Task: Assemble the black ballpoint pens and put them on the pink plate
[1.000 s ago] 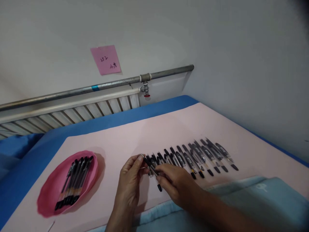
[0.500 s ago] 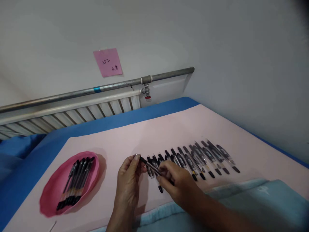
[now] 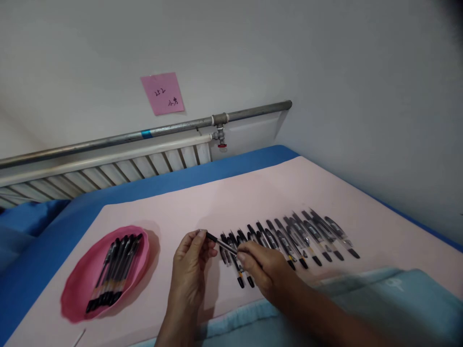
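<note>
A clear-barrelled pen with a black end slants between my two hands, above the pink sheet. My left hand pinches its upper black end between thumb and fingertips. Closed round the lower part of the barrel is my right hand, whose fingers hide that end. Beneath and beyond the right hand, several pens without caps and loose black caps lie in a slanting row. A pink scalloped dish to the left holds several capped pens, side by side.
The pink sheet lies over a blue surface. A light-blue cloth covers the near right edge. A thin white stick rests below the dish. Behind are a radiator and a metal pipe with a red-handled valve.
Both hands have shifted slightly left, the pen staying between them. More of the pens lying beneath the right hand now shows. The dish and its pens stay where they were.
</note>
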The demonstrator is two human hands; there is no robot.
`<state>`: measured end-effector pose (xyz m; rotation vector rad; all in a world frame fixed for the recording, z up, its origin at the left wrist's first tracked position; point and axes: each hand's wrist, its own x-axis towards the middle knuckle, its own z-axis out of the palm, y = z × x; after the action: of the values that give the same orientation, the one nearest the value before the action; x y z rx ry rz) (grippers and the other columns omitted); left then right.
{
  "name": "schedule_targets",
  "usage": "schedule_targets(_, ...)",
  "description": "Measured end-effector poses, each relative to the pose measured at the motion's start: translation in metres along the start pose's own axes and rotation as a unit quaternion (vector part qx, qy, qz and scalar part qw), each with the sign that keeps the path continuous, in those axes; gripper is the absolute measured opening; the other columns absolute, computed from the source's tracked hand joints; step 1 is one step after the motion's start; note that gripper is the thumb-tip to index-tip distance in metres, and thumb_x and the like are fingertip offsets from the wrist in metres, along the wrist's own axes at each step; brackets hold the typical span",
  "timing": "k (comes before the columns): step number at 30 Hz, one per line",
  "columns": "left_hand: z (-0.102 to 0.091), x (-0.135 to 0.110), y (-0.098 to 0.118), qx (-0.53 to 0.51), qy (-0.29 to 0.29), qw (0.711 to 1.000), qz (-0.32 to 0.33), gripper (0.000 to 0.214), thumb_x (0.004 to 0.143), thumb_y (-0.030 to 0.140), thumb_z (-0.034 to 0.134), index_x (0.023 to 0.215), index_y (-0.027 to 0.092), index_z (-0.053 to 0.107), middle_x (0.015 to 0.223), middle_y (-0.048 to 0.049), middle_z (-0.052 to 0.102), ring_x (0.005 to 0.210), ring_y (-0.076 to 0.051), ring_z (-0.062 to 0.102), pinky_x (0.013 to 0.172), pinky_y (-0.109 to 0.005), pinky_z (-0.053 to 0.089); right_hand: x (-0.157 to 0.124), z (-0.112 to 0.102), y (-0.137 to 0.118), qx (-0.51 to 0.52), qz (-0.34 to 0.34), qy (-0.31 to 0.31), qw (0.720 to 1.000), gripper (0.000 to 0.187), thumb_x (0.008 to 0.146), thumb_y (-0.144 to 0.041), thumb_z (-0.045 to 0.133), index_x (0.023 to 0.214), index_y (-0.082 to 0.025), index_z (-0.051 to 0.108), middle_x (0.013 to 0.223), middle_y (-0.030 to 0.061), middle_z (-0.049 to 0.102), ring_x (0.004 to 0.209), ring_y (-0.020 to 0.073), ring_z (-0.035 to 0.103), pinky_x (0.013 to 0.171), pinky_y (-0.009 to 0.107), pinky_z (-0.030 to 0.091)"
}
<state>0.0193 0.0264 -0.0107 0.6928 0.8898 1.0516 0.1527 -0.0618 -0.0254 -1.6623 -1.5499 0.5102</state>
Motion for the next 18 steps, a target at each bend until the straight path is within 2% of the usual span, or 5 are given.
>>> schedule_targets(4, -0.0001, 0.002, 0.0, -0.001, 0.002, 1.0, 0.0, 0.022, 0.061, 0.024, 0.071, 0.073, 0.012, 0.057, 0.065, 0.0014, 0.056, 0.057, -0.009, 0.055, 0.051, -0.019, 0.045, -0.0005, 0.0004, 0.0014, -0.03, -0.012, 0.039, 0.999, 0.013, 0.077, -0.021, 0.052, 0.09, -0.019, 0.051, 0.078, 0.0031, 0.058, 0.068, 0.0141, 0.054, 0.058, 0.023, 0.039)
schedule_targets(6, -0.0002, 0.0024, -0.0003, 0.005, -0.002, 1.0, 0.002, 0.022, 0.061, 0.025, 0.071, 0.073, 0.012, 0.057, 0.064, 0.0009, 0.056, 0.058, -0.009, 0.056, 0.051, -0.02, 0.045, 0.0001, -0.0004, 0.001, -0.022, -0.01, 0.025, 0.999, 0.007, 0.082, -0.02, 0.045, 0.082, -0.019, 0.051, 0.069, 0.0009, 0.057, 0.061, 0.012, 0.052, 0.055, 0.022, 0.038)
schedule_targets(8, -0.0004, 0.0024, -0.0009, 0.008, 0.001, 1.0, 0.003, 0.021, 0.062, 0.025, 0.071, 0.072, 0.012, 0.057, 0.063, 0.0009, 0.057, 0.058, -0.009, 0.056, 0.051, -0.02, 0.045, 0.0009, -0.0014, -0.0003, -0.011, -0.006, 0.001, 1.0, 0.014, 0.086, -0.021, 0.039, 0.081, -0.019, 0.052, 0.066, 0.0001, 0.056, 0.059, 0.0116, 0.052, 0.055, 0.022, 0.038)
schedule_targets(13, 0.0009, 0.0019, -0.0022, 0.013, -0.01, 1.0, -0.007, 0.022, 0.062, 0.026, 0.07, 0.072, 0.012, 0.058, 0.063, 0.0006, 0.057, 0.057, -0.009, 0.055, 0.052, -0.02, 0.045, 0.0016, -0.0013, -0.0022, -0.036, -0.024, 0.02, 0.999, 0.014, 0.078, -0.021, 0.052, 0.092, -0.019, 0.052, 0.082, 0.0046, 0.06, 0.074, 0.0154, 0.055, 0.061, 0.024, 0.04)
schedule_targets(18, 0.0012, 0.001, -0.0019, 0.018, -0.011, 1.0, -0.009, 0.02, 0.063, 0.026, 0.07, 0.072, 0.013, 0.058, 0.061, 0.0014, 0.057, 0.056, -0.009, 0.055, 0.052, -0.02, 0.045, 0.0004, -0.0002, -0.0003, -0.028, -0.027, -0.004, 0.999, 0.012, 0.085, -0.021, 0.042, 0.087, -0.019, 0.053, 0.073, 0.0018, 0.059, 0.066, 0.0132, 0.055, 0.059, 0.023, 0.04)
